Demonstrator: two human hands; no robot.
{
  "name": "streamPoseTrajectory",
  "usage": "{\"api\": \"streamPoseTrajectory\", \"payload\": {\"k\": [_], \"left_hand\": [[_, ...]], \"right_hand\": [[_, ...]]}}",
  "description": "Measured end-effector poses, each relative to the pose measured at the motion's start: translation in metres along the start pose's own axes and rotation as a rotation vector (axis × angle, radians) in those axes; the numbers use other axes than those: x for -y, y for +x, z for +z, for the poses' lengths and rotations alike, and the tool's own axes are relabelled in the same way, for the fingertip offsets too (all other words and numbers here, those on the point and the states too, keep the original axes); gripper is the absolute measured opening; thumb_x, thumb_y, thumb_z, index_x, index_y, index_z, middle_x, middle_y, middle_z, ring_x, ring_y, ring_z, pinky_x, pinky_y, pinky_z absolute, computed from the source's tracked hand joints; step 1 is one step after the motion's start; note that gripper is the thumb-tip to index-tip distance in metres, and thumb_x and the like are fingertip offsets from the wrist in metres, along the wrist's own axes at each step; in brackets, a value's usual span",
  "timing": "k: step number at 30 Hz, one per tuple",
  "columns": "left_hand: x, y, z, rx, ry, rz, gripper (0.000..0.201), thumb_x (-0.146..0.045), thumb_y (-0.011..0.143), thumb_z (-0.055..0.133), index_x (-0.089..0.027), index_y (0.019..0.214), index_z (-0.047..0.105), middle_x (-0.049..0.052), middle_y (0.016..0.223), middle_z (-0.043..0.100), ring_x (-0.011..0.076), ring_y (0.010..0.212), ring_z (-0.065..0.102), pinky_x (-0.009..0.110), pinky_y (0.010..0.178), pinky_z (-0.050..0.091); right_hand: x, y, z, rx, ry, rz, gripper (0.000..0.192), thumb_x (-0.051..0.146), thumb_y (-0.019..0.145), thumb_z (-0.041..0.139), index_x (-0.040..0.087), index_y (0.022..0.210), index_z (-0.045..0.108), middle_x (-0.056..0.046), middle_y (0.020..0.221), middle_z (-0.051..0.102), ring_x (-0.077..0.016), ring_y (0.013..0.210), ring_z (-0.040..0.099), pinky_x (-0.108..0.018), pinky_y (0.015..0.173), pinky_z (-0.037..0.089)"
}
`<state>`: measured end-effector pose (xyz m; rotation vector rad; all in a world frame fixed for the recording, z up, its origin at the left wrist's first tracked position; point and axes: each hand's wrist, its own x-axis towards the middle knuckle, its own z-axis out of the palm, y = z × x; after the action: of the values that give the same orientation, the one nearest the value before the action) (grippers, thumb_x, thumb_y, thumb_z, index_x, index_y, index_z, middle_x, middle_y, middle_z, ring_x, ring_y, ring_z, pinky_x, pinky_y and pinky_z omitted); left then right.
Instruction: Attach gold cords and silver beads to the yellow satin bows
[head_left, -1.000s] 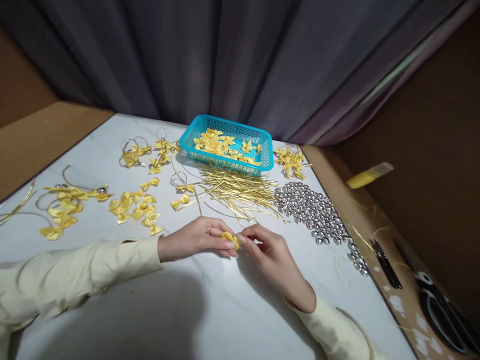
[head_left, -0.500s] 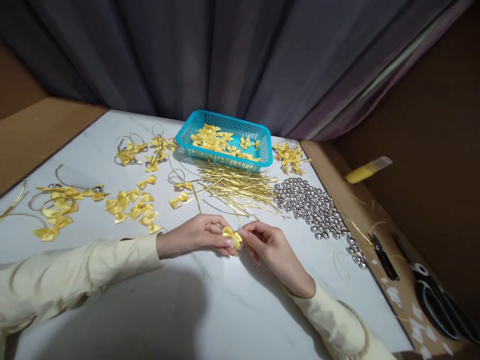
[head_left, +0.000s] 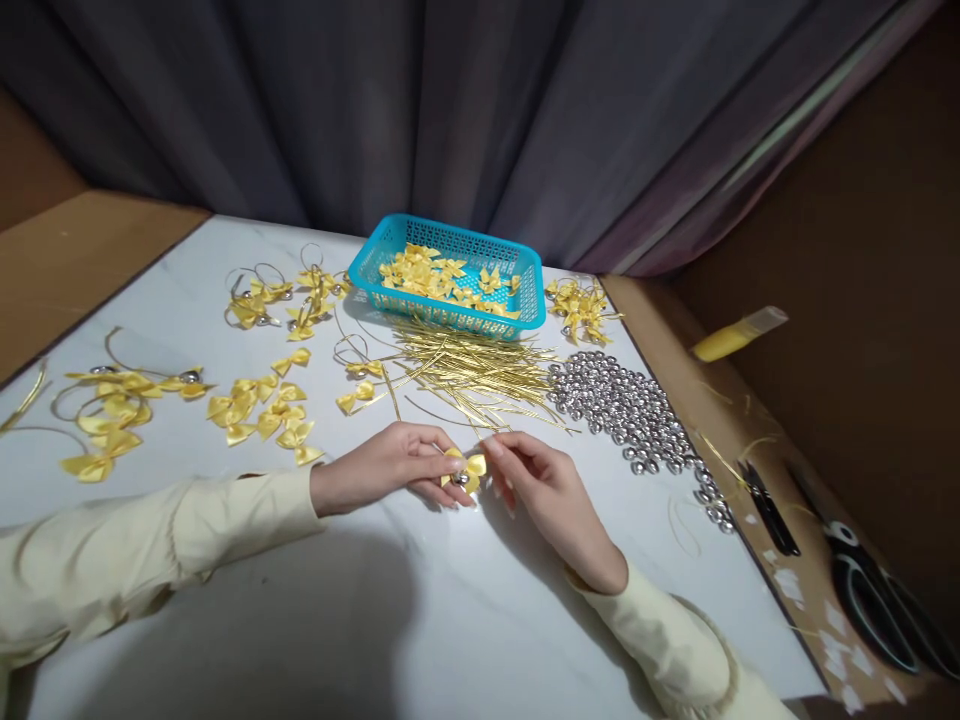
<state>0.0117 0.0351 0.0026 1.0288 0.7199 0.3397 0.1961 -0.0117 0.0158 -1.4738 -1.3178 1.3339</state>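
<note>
Two hands meet over a white marbled table [head_left: 420,640] near its front middle. The left hand [head_left: 382,470] pinches a small yellow satin bow [head_left: 466,470] between thumb and fingertips, the grip narrow and closed on the bow's left wing; a small silver bead shows at the bow's centre. The right hand [head_left: 541,485] touches the bow's right wing with thumb and forefinger, the remaining fingers curled; whether it truly grips the bow or only steadies it cannot be told. The bow sits just above the tabletop, between the two hands. Both forearms wear pale cream sleeves. Just behind the hands lies a heap of gold wire strips [head_left: 472,372], and behind that a turquoise plastic basket [head_left: 390,240] holding loose yellow bows. To the right of the strips spreads a cluster of silver beads [head_left: 622,405]. Left of the hands lie loose bows [head_left: 262,415] in a scattered group; farther left, finished bows with gold loops [head_left: 120,400] rest on the table, with more near the basket's left side. On the brown cardboard border at right lie black-handled scissors [head_left: 877,610] and a yellow tube [head_left: 739,335]. A dark curtain hangs behind the table.
</note>
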Motion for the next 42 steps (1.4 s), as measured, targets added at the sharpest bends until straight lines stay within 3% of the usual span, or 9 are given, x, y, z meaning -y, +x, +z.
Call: {"api": "streamPoseTrajectory", "payload": {"k": [4, 9, 15, 18, 23, 28, 42], "left_hand": [[0.0, 0.0, -0.001, 0.007, -0.026, -0.002, 0.022, -0.034, 0.081, 0.062, -0.012, 0.084, 0.058, 0.011, 0.083, 0.072, 0.0207, 0.083, 0.068, 0.028, 0.075, 0.053], [0.0, 0.0, -0.002, -0.017, -0.065, -0.012, 0.024, -0.035, 0.078, 0.065, -0.012, 0.083, 0.059, 0.01, 0.084, 0.072, 0.0229, 0.089, 0.067, 0.032, 0.081, 0.051], [0.002, 0.001, -0.003, -0.029, -0.07, 0.001, 0.025, -0.035, 0.077, 0.065, -0.012, 0.086, 0.06, 0.01, 0.085, 0.071, 0.0218, 0.089, 0.067, 0.029, 0.077, 0.052], [0.001, 0.0, -0.002, -0.035, -0.068, -0.002, 0.024, -0.033, 0.078, 0.065, -0.012, 0.087, 0.059, 0.01, 0.087, 0.071, 0.0216, 0.09, 0.067, 0.027, 0.075, 0.052], [0.0, -0.001, -0.003, -0.033, -0.088, -0.014, 0.024, -0.035, 0.078, 0.065, -0.013, 0.083, 0.056, 0.012, 0.09, 0.071, 0.0232, 0.092, 0.066, 0.028, 0.076, 0.052], [0.001, 0.0, -0.003, -0.044, -0.086, -0.023, 0.025, -0.035, 0.077, 0.066, -0.013, 0.083, 0.055, 0.012, 0.089, 0.072, 0.0235, 0.092, 0.066, 0.028, 0.074, 0.053], [0.0, 0.001, -0.001, -0.07, -0.09, -0.032, 0.022, -0.031, 0.077, 0.066, -0.013, 0.08, 0.052, 0.008, 0.079, 0.072, 0.0233, 0.088, 0.067, 0.029, 0.072, 0.053]], "right_hand": [[0.002, 0.001, -0.007, -0.123, 0.109, -0.126, 0.026, 0.034, 0.084, 0.054, 0.016, 0.102, 0.06, -0.003, 0.08, 0.063, -0.0082, 0.05, 0.048, -0.024, 0.049, 0.042], [0.01, -0.006, -0.011, -0.156, 0.127, -0.24, 0.025, 0.029, 0.085, 0.052, 0.021, 0.108, 0.06, -0.006, 0.099, 0.064, -0.009, 0.054, 0.053, -0.026, 0.05, 0.046], [0.01, -0.015, -0.004, 0.055, 0.095, -0.208, 0.022, 0.033, 0.089, 0.045, 0.019, 0.097, 0.06, -0.003, 0.072, 0.06, -0.0101, 0.052, 0.052, -0.023, 0.044, 0.042], [0.008, -0.015, -0.004, 0.099, 0.052, -0.199, 0.021, 0.035, 0.091, 0.042, 0.019, 0.099, 0.053, -0.001, 0.07, 0.059, -0.0087, 0.049, 0.047, -0.022, 0.044, 0.039], [0.005, -0.014, -0.005, 0.049, -0.178, -0.24, 0.016, 0.034, 0.092, 0.04, 0.02, 0.086, 0.046, 0.002, 0.062, 0.055, -0.0084, 0.048, 0.044, -0.021, 0.047, 0.035], [0.0, -0.014, -0.001, -0.004, -0.451, -0.361, 0.016, 0.028, 0.092, 0.037, 0.021, 0.081, 0.045, -0.001, 0.07, 0.056, -0.0113, 0.057, 0.049, -0.022, 0.056, 0.037], [-0.004, -0.014, 0.005, -0.027, -0.51, -0.401, 0.014, 0.024, 0.093, 0.035, 0.021, 0.081, 0.042, 0.001, 0.066, 0.054, -0.0107, 0.054, 0.049, -0.02, 0.053, 0.036]]}}
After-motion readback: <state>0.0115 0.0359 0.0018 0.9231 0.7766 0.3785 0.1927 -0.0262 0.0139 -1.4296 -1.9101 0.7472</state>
